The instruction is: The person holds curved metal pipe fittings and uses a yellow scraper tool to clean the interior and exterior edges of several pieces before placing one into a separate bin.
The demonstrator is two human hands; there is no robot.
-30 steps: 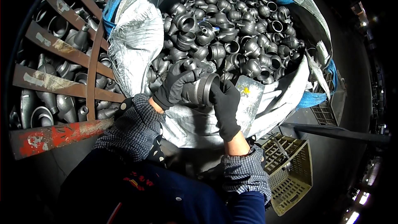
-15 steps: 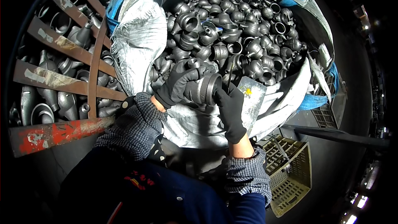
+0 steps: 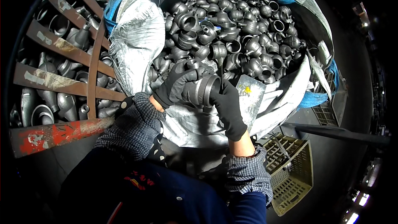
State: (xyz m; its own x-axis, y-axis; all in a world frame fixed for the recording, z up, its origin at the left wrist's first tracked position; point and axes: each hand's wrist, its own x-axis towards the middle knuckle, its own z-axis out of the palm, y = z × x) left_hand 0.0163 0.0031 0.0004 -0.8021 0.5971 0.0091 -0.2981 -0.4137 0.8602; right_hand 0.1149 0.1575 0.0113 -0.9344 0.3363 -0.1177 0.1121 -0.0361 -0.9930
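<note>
A grey metal casting (image 3: 201,92), rounded with a wide ringed mouth, is gripped from its left side by my left hand (image 3: 173,84) in a dark glove. Its open mouth faces my right hand (image 3: 229,110), also gloved and closed around a thin, dark, rod-like tool (image 3: 221,67). The tool's shaft points up past the casting's rim; its exact kind and handle are hidden by the fingers. My right fingers are right at the mouth of the casting. Both hands are over the near rim of a large white woven bag (image 3: 139,37) holding a heap of similar castings (image 3: 253,45).
A flat grey plate (image 3: 251,99) with a yellow mark lies against the bag's near right side. On the left, a rusty slatted metal bin (image 3: 54,81) contains more castings. A yellowish plastic crate (image 3: 296,178) sits low at the right, near a dark bar (image 3: 340,133).
My right hand has shifted slightly up and left, and the tool's shaft now stands a little left of before. The casting stays in my left hand, almost unmoved.
</note>
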